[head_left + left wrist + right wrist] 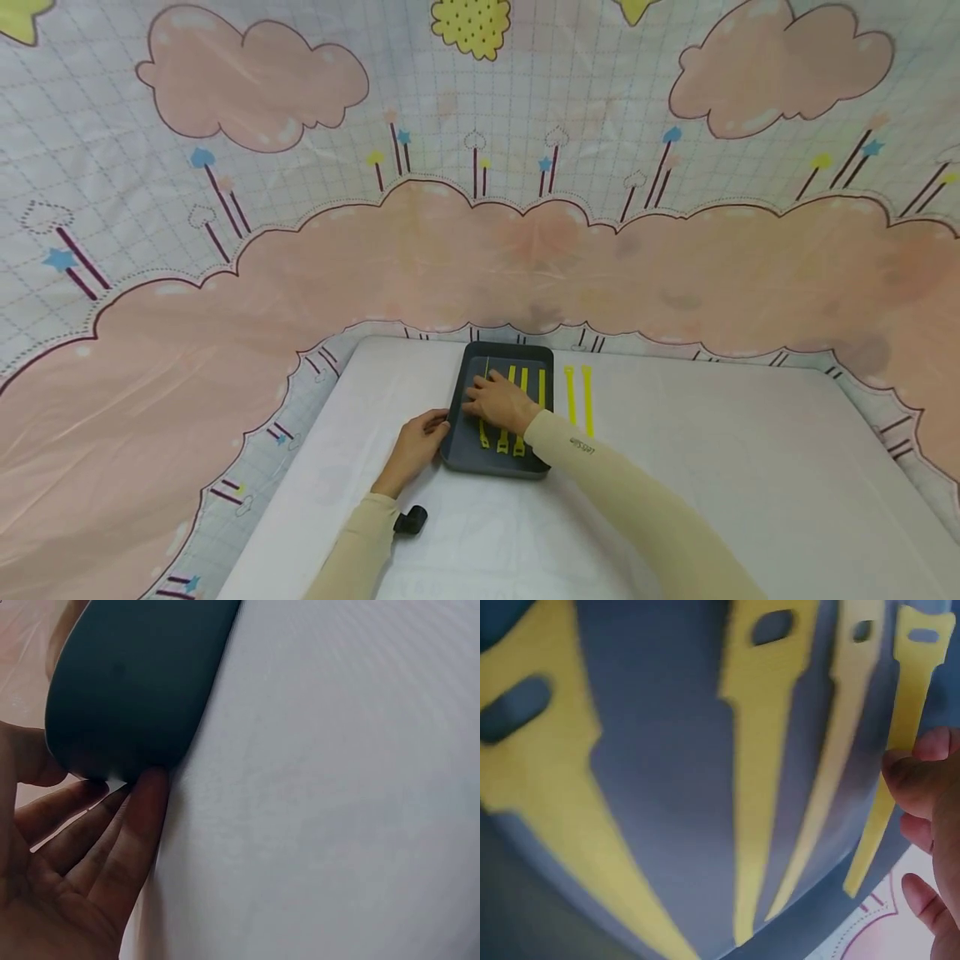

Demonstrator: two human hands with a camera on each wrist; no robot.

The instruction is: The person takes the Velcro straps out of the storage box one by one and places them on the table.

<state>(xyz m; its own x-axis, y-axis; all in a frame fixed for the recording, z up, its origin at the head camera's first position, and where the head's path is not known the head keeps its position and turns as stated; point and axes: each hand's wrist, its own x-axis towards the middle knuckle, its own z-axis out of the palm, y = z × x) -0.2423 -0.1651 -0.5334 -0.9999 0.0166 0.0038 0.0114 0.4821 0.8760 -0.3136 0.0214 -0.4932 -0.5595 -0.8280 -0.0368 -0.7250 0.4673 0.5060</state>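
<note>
My left hand (414,450) is at the left side of a dark grey tray (497,468). In the left wrist view, its nearly straight fingers (142,814) touch the outer tray wall (135,690). My right hand (504,403) is over the tray's left part. In the right wrist view, its thumb and a finger pinch a yellow slotted cable tie (907,712) partway along its length. Beside that tie lie more yellow cable ties (759,772) inside the tray, roughly parallel, slotted heads toward the near edge. The right hand partly covers them in the head view.
To the right of the tray, two more yellow cable ties (587,392) lie on the white table (720,467). A small black object (411,521) is beside the left sleeve. Behind the table hangs a patterned curtain (600,275) with clouds.
</note>
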